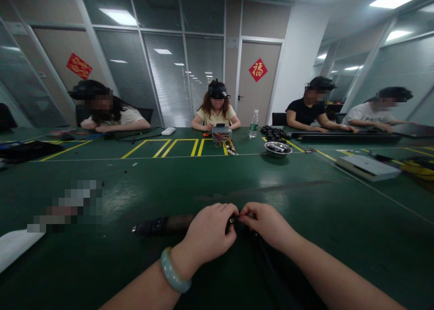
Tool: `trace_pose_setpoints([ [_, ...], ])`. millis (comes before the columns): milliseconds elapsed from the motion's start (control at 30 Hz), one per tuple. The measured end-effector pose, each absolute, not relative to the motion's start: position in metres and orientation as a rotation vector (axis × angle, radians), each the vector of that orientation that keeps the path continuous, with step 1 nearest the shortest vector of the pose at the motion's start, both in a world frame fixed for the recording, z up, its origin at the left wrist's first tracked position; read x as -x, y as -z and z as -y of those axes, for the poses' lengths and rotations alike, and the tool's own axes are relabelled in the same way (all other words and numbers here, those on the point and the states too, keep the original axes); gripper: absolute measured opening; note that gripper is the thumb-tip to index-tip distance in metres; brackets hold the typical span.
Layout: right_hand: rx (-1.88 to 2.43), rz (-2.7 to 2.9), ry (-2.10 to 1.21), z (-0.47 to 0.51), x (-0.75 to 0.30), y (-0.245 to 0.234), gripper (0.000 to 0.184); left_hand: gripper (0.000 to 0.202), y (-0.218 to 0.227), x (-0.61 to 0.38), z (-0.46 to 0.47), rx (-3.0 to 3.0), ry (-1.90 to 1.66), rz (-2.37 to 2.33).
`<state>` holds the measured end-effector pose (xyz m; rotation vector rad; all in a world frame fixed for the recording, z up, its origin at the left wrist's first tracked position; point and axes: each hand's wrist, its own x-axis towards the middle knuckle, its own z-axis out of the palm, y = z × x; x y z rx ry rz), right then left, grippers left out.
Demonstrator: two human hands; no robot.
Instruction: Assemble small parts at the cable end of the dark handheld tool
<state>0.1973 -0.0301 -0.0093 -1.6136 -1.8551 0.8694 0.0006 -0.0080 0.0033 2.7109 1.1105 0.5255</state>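
Note:
My left hand (210,233) is closed around a dark rod-shaped tool (162,225) that lies on the green table (217,183) and sticks out to the left. A pale green bangle (172,271) circles that wrist. My right hand (266,224) meets the left one, its fingertips pinched on a small part at the tool's end, too small to name. A dark cable or strap (267,264) runs from the hands toward me.
Several people sit at the far side. A steel bowl (278,149), a water bottle (254,123), a small box with coloured wires (222,135) and a grey flat device (368,166) lie on the table. White paper (16,249) lies at the left.

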Motion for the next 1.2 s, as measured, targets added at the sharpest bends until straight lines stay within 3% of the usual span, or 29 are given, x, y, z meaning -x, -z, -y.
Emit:
trace_pose_setpoints([
  [400,1.626,1.899,-0.870,0.030,-0.196,0.010,0.013,0.011,0.003,-0.001,0.005,-2.678,-0.556,-1.156],
  [967,1.580,2.160,-0.250,0.036,-0.190,0.006,0.012,0.007,-0.004,-0.003,0.014,-2.820,-0.599,-1.085],
  [1200,1.504,2.105,-0.349,0.042,-0.182,0.003,0.017,0.013,-0.010,-0.004,0.025,-2.856,-0.629,-1.145],
])
